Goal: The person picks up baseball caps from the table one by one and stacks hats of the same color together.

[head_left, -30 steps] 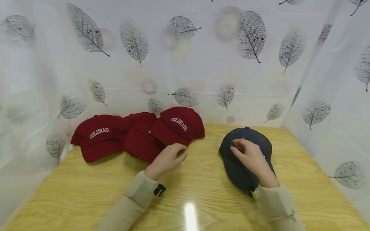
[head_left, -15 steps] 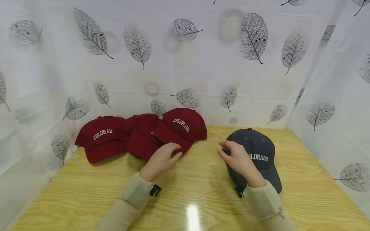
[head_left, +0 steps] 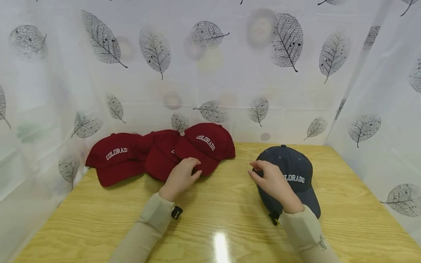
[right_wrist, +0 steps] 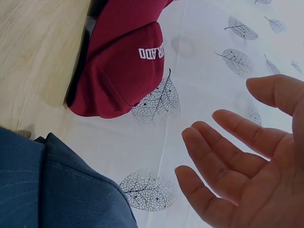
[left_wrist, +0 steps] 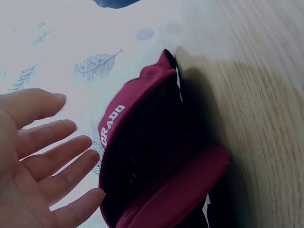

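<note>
My left hand [head_left: 181, 179] hovers with relaxed fingers in front of several overlapping dark red caps. The rightmost red cap [head_left: 210, 144] reads COLORADO and lies partly over a middle red cap [head_left: 158, 160]. Another red cap [head_left: 115, 157] lies at the left. In the left wrist view, the fingers [left_wrist: 71, 173] are spread and hold nothing beside a red cap [left_wrist: 152, 128] seen from underneath. My right hand [head_left: 273, 182] is loosely curved over the left side of a navy cap [head_left: 297, 164], hiding part of its white lettering. Its palm [right_wrist: 266, 199] is bare in the right wrist view.
All the caps lie on a light wooden table [head_left: 227, 204]. A pale sheet with leaf prints [head_left: 230, 80] hangs behind them and along both sides. A small black device [head_left: 176, 212] sits at my left wrist.
Both hands have shifted left; the right one has uncovered most of the navy cap's lettering. My left hand has also risen slightly in view, closer over the red brims. The caps look unmoved.
</note>
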`<act>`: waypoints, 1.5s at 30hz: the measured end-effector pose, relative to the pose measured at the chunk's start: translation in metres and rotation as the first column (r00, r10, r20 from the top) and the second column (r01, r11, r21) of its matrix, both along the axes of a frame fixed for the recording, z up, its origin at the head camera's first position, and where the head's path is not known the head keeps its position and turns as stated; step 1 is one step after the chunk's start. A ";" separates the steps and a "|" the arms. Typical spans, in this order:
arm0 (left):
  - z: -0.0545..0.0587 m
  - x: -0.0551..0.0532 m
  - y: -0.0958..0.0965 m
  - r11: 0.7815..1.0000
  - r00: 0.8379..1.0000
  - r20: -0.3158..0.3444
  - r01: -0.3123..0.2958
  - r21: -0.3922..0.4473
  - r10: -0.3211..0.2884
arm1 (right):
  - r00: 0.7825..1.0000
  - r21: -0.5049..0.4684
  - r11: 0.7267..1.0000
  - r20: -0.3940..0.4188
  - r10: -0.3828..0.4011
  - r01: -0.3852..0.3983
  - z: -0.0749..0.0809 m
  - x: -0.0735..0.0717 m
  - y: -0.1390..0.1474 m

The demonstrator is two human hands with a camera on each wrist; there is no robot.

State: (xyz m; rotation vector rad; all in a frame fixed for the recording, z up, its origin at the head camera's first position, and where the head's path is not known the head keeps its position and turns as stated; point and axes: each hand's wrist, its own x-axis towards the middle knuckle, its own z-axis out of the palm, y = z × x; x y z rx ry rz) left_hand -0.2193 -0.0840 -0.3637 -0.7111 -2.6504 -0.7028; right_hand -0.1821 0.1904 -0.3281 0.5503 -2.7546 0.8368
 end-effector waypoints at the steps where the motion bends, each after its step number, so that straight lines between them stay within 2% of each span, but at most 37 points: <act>1: 0.000 -0.001 0.000 1.000 1.000 -0.011 -0.007 -0.012 0.007 | 1.000 0.000 1.000 0.004 0.000 0.000 0.000 0.001 0.001; 8: -0.006 -0.013 0.001 0.995 0.988 -0.149 -0.048 -0.091 0.034 | 1.000 -0.004 1.000 0.028 -0.005 0.005 -0.004 0.004 0.006; 13: -0.010 -0.019 0.001 0.984 0.976 -0.199 -0.112 -0.141 0.082 | 0.999 -0.007 1.000 0.037 -0.018 0.019 -0.005 0.005 0.009; 16: -0.011 -0.020 0.003 0.974 0.964 -0.238 -0.157 -0.164 0.115 | 0.999 -0.002 1.000 0.025 -0.025 0.025 -0.005 0.005 0.010; 18: -0.011 -0.020 0.004 0.971 0.951 -0.285 -0.175 -0.165 0.123 | 0.999 0.004 1.000 0.015 -0.028 0.028 -0.004 0.005 0.010; 21: -0.009 -0.020 0.007 0.969 0.925 -0.359 -0.192 -0.153 0.127 | 0.999 0.004 0.999 0.006 -0.032 0.032 -0.001 0.004 0.011; 26: 0.000 -0.018 0.016 0.982 0.874 -0.473 -0.171 -0.084 0.112 | 1.000 0.001 1.000 -0.005 -0.030 0.030 0.000 0.004 0.012; 36: 0.015 -0.009 0.032 0.997 0.766 -0.639 -0.045 0.058 0.072 | 0.999 -0.003 1.000 -0.020 -0.028 0.028 0.001 0.003 0.014; 42: 0.025 -0.002 0.035 0.989 0.693 -0.716 0.026 0.145 0.086 | 0.999 -0.004 1.000 -0.025 -0.024 0.024 0.002 0.003 0.015; 45: 0.032 0.001 0.035 0.980 0.657 -0.750 0.083 0.179 0.081 | 0.999 -0.006 1.000 -0.025 -0.024 0.024 0.002 0.003 0.016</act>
